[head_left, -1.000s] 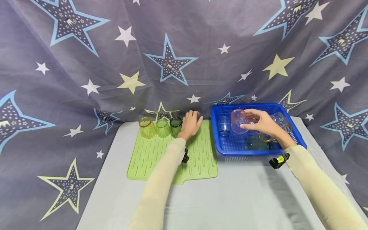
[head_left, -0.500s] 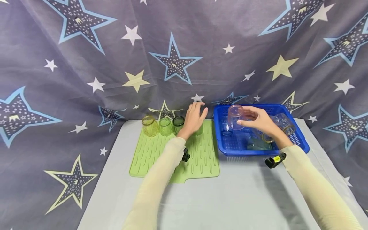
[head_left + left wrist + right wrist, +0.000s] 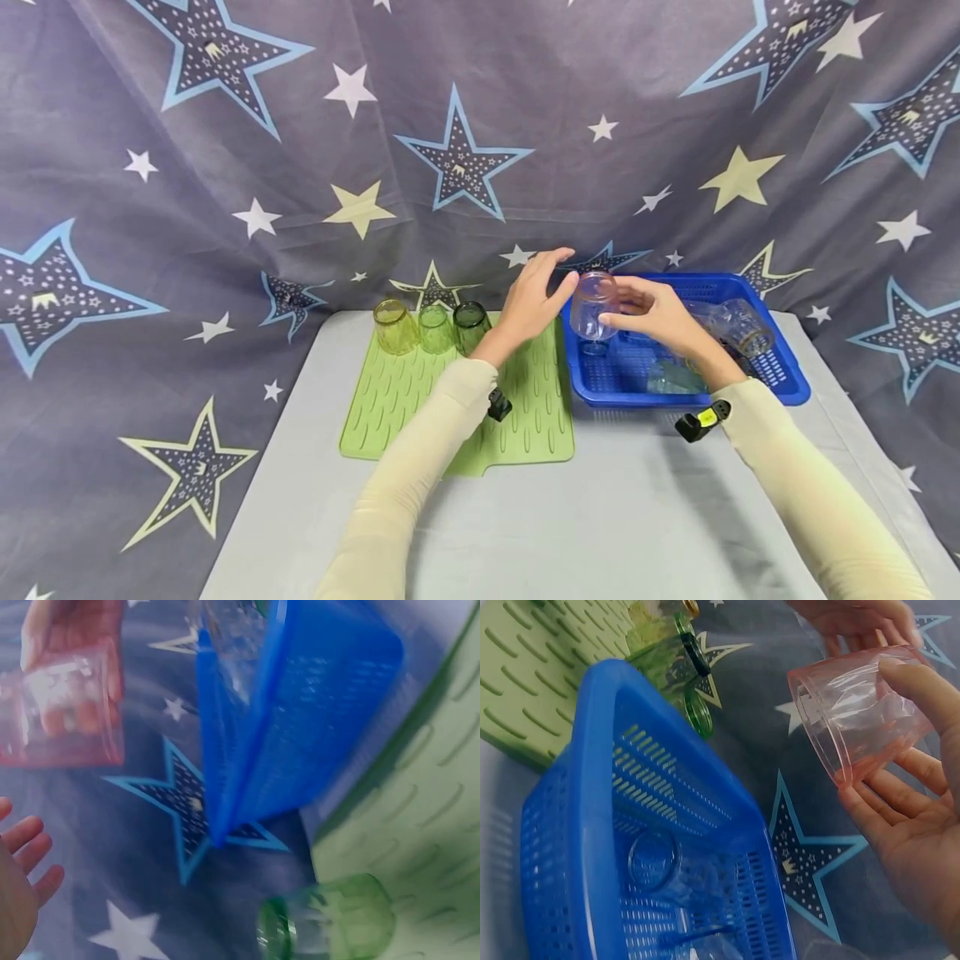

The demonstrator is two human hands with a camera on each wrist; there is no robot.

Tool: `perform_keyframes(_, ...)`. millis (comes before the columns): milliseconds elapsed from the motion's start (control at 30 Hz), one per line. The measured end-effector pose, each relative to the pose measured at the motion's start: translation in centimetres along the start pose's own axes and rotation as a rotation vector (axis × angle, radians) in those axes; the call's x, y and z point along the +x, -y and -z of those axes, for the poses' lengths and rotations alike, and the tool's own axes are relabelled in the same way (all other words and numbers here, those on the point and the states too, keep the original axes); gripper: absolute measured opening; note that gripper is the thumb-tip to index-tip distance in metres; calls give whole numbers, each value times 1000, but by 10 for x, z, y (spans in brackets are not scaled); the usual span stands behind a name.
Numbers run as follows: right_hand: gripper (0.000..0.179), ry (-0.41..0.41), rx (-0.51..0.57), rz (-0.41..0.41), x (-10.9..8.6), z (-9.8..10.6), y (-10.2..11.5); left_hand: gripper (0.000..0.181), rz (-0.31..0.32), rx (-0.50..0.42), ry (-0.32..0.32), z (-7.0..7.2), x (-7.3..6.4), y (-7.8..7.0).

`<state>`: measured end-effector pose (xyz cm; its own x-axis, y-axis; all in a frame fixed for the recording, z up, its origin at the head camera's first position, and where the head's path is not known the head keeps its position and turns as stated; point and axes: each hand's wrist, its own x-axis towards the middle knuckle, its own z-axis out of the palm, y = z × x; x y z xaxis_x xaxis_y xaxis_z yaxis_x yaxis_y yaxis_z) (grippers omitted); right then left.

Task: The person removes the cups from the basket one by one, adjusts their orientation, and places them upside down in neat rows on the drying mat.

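Star-print cloth (image 3: 495, 42) hangs behind a pale table (image 3: 570, 525). Your right hand (image 3: 663, 317) grips one pink glass (image 3: 587, 308) over the left edge of the single basket (image 3: 675, 403). Your left hand (image 3: 532, 296), open-fingered, holds nothing nearby. Likely step: handover; next calls for a left-hand grasp. Count: four mat glasses (image 3: 395, 329), one mat (image 3: 525, 433); basket glasses (image 3: 738, 325) overlap, uncountable.

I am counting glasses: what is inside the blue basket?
Several glasses, including a greenish one. From above, the right hand hides the middle, so I cannot count them.
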<state>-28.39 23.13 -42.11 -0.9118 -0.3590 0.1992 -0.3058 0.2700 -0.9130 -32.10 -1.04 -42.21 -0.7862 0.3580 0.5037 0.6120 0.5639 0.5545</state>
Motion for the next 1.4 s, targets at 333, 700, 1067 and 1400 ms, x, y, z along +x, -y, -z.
perform_keyframes(333,50,87,79,93,6,-17,8,49,-110,100,76,12,5,-38)
perform_keyframes(700,56,104,81,129,11,-30,11,46,-116,295,106,7,-2,-43)
perform_keyframes(1067,54,92,44,119,12,-38,14,42,-46,429,91,7,-11,-46)
perform_keyframes(1400,38,115,32,161,14,-43,16,35,-23,422,33,9,-12,-47)
